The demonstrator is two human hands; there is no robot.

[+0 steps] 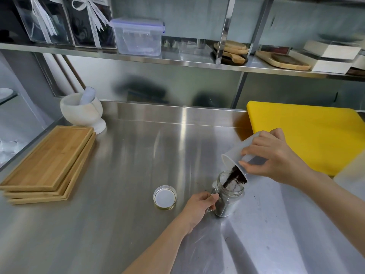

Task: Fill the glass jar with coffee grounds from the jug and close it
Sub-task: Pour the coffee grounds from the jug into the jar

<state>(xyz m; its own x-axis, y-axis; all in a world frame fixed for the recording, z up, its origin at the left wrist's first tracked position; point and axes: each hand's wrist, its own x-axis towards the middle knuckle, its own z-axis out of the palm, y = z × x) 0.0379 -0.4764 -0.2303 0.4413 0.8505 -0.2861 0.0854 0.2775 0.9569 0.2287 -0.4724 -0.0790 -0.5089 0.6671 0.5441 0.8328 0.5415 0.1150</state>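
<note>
A small glass jar [229, 198] with a side handle stands upright on the steel counter, dark coffee grounds at its bottom. My left hand [199, 206] grips the jar's handle from the left. My right hand [274, 159] holds a white jug [237, 153] tilted steeply over the jar's mouth, and a dark stream of coffee grounds [235, 176] falls from its rim into the jar. The jar's round lid [165, 197] lies upside down on the counter, to the left of my left hand.
A stack of wooden boards [49, 161] lies at the left, with a white mortar and pestle [83, 109] behind it. A yellow cutting board [316, 135] sits at the right. A few spilled grounds [256, 200] dot the counter by the jar. Shelves above hold containers.
</note>
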